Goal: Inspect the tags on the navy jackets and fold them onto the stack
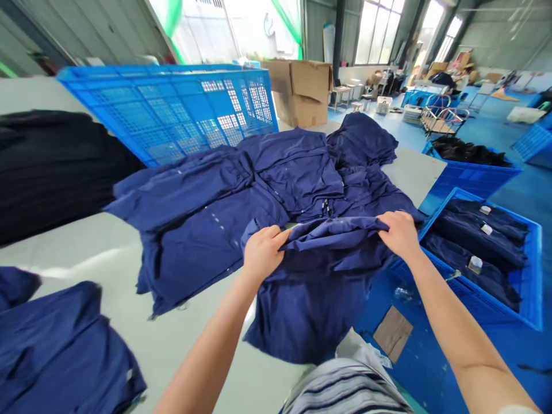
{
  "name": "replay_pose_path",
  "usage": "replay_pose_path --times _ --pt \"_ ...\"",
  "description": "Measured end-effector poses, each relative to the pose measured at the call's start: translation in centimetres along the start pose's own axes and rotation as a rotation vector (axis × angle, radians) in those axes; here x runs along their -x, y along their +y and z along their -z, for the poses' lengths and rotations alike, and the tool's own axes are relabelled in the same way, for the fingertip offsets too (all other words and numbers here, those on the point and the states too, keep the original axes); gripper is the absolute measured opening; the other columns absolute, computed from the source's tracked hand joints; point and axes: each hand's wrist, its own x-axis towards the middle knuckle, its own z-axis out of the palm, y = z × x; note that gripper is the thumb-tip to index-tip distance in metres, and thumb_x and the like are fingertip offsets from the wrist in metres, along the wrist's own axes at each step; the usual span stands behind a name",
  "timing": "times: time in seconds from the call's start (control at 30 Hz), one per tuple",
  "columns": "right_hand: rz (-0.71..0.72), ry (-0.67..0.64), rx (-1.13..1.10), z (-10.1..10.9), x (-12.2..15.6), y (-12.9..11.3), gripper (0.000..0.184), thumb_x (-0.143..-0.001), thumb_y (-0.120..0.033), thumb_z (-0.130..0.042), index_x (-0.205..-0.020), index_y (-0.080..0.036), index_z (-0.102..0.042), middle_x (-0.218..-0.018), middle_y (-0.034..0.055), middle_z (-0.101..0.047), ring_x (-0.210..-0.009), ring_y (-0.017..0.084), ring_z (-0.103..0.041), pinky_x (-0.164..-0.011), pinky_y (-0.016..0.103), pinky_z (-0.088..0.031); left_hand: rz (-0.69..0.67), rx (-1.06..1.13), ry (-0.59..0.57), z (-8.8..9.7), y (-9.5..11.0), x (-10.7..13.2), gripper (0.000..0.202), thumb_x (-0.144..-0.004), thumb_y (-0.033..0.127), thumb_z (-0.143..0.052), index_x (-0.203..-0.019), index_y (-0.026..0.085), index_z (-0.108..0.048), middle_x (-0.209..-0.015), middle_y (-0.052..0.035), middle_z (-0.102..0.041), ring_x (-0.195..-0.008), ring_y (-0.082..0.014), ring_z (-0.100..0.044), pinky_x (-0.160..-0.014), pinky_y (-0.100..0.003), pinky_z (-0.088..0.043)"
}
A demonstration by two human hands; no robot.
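Hanging between both hands at the centre of the frame, a navy garment (314,310) is gathered along its upper edge; its lower part drops over the near edge of the pale surface (176,333). The left hand (265,250) has its grip clenched on the gathered fabric at the left end, thumb along the top. The right hand (399,230) grasps the same edge at its right end. Just beyond, across the middle of the frame, navy garments (202,224) lie spread and overlapping. More navy clothing (56,356) lies at lower left; a black fabric stack (56,167) is at left. A blue mesh crate (168,109) stands at upper left, beside a cardboard box (308,92) at upper centre. At right, a blue bin (535,276) contains folded dark bundles (478,230) bearing white tags.
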Motion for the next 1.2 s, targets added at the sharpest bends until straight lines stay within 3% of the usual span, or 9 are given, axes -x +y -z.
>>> replay_pose_path --times 0.2,0.37,0.5,0.6,0.7,0.83,0.93,1.07,1.2 --pt "-0.080 0.120 0.132 3.3 -4.0 9.3 0.027 -0.077 -0.023 -0.051 -0.096 -0.021 -0.071 -0.089 0.0058 -0.070 -0.087 0.024 -0.062 -0.082 0.035 -0.041 -0.036 0.142 -0.046 -1.5 6.6 -8.1 0.040 -0.073 0.012 -0.052 -0.105 0.026 -0.071 -0.088 -0.0036 -0.064 -0.084 -0.0190 -0.062 -0.073 -0.028 -0.048" --pt "-0.059 0.111 0.236 3.6 -13.0 15.5 0.024 -0.076 -0.029 -0.053 -0.088 -0.020 -0.072 -0.087 0.0066 -0.071 -0.087 0.025 -0.061 -0.086 0.038 -0.041 0.038 0.346 -0.046 -4.0 7.0 -17.3 0.022 -0.081 0.023 -0.056 -0.096 0.022 -0.073 -0.086 -0.0032 -0.067 -0.081 -0.0186 -0.064 -0.072 -0.026 -0.048" --pt "-0.058 0.112 0.286 0.8 -23.3 18.8 0.023 -0.080 -0.029 -0.054 -0.091 -0.021 -0.072 -0.091 0.0069 -0.070 -0.095 0.026 -0.059 -0.102 0.049 -0.032 0.141 0.367 -0.098 -6.9 4.5 -27.2 0.023 -0.081 0.025 -0.062 -0.100 0.020 -0.073 -0.095 -0.0046 -0.070 -0.092 -0.0221 -0.065 -0.085 -0.030 -0.049" --pt "-0.126 0.172 0.273 -4.4 -29.0 20.6 0.037 -0.084 -0.030 -0.055 -0.120 -0.022 -0.064 -0.121 0.0112 -0.062 -0.116 0.030 -0.051 -0.107 0.059 -0.024 0.377 0.166 0.015 -10.5 3.8 -32.1 0.048 -0.082 0.027 -0.065 -0.129 0.021 -0.059 -0.119 -0.0109 -0.064 -0.113 -0.0273 -0.058 -0.101 -0.041 -0.043" --pt "-0.214 0.043 0.171 -11.5 -30.4 21.7 0.058 -0.089 -0.037 -0.053 -0.143 -0.021 -0.042 -0.148 0.0178 -0.039 -0.133 0.035 -0.037 -0.105 0.063 -0.028 0.503 0.007 0.045 -15.5 4.5 -32.8 0.066 -0.086 0.031 -0.063 -0.147 0.023 -0.038 -0.143 -0.0163 -0.046 -0.136 -0.0311 -0.039 -0.113 -0.054 -0.027" --pt "-0.255 -0.370 -0.017 -20.4 -27.4 22.0 0.064 -0.094 -0.053 -0.041 -0.152 -0.031 -0.025 -0.161 0.0141 -0.012 -0.144 0.043 -0.016 -0.099 0.069 -0.034 0.415 0.003 -0.147 -22.3 5.2 -30.0 0.080 -0.081 0.051 -0.066 -0.151 0.033 -0.030 -0.160 -0.0143 -0.019 -0.148 -0.0387 -0.006 -0.111 -0.071 -0.013" --pt "-0.351 -0.551 -0.122 -25.5 -25.0 22.1 0.065 -0.095 -0.058 -0.029 -0.155 -0.035 -0.015 -0.163 0.0103 -0.005 -0.146 0.044 -0.008 -0.099 0.073 -0.032 0.396 0.044 -0.310 -26.2 4.4 -28.7 0.101 -0.070 0.063 -0.071 -0.153 0.039 -0.019 -0.164 -0.0109 -0.001 -0.147 -0.0439 0.004 -0.106 -0.076 -0.014" --pt "-0.400 -0.561 -0.154 -29.9 -23.9 22.4 0.066 -0.097 -0.054 -0.021 -0.156 -0.026 -0.013 -0.164 0.0118 0.000 -0.148 0.039 0.000 -0.112 0.064 -0.022 0.408 0.073 -0.460 -29.0 3.1 -29.6 0.106 -0.069 0.069 -0.068 -0.153 0.041 -0.012 -0.164 -0.0089 0.003 -0.147 -0.0446 0.001 -0.106 -0.076 -0.015" --pt "-0.398 -0.585 -0.159 -31.0 -24.1 22.9 0.069 -0.097 -0.057 -0.019 -0.156 -0.024 -0.014 -0.164 0.0119 0.000 -0.148 0.037 0.003 -0.116 0.061 -0.013 0.447 0.057 -0.547 -29.2 3.4 -31.1 0.106 -0.068 0.067 -0.070 -0.153 0.040 -0.014 -0.164 -0.0105 0.001 -0.147 -0.0442 -0.002 -0.105 -0.077 -0.013"
